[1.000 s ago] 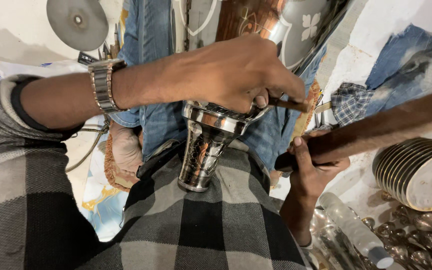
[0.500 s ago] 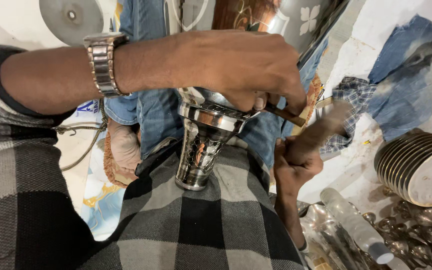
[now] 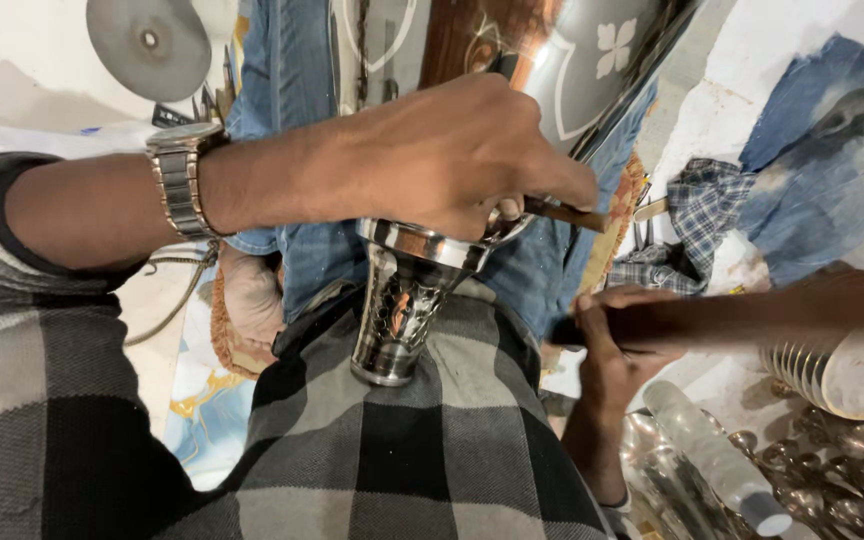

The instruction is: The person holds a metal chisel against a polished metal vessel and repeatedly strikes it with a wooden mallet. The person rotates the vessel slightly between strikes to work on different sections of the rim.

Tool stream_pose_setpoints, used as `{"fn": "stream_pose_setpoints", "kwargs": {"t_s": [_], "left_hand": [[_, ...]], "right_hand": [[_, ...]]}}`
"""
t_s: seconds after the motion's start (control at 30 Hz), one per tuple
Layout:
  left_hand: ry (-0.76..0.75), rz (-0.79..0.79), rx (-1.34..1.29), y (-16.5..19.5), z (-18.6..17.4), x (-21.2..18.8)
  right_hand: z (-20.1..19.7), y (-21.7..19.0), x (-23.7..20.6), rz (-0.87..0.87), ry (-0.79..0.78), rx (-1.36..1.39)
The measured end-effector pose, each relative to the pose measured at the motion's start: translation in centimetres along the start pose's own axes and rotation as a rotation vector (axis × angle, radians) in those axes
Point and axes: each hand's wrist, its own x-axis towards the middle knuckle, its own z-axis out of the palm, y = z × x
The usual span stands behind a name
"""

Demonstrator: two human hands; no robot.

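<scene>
Right hand (image 3: 617,350) swung its wooden stick (image 3: 752,318) level, beside stacked plates (image 3: 832,370).

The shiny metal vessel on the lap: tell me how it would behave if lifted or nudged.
The metal vessel looks rigid; its hammered stem shows no give. The polished surface probably makes it slippery. With a wide body above a narrow foot, it seems top-heavy and apt to tip off the checked cloth if the left hand let go.

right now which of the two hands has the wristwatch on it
The left hand, the one pressing down on the shiny metal vessel, wears the metal wristwatch. The right hand, gripping the dark wooden handle, has a bare wrist.
</scene>
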Motion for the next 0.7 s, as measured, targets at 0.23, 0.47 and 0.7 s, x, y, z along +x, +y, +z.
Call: {"fn": "stream_pose_setpoints", "kwargs": {"t_s": [0.23, 0.47, 0.7], "left_hand": [[-0.034, 0.065, 0.008, -0.4, -0.5, 1.5], [-0.355, -0.064, -0.038, 0.0, -1.1, 3.4], [-0.475, -0.042, -0.085, 0.3, -1.9, 4.7]], "right_hand": [[-1.2, 3.2, -0.6, 0.140, -0.107, -0.042], [0.9, 4.2, -3.0, 0.261, -0.071, -0.298], [0.9, 4.9, -4.1, 0.053, 0.084, -0.105]]}}
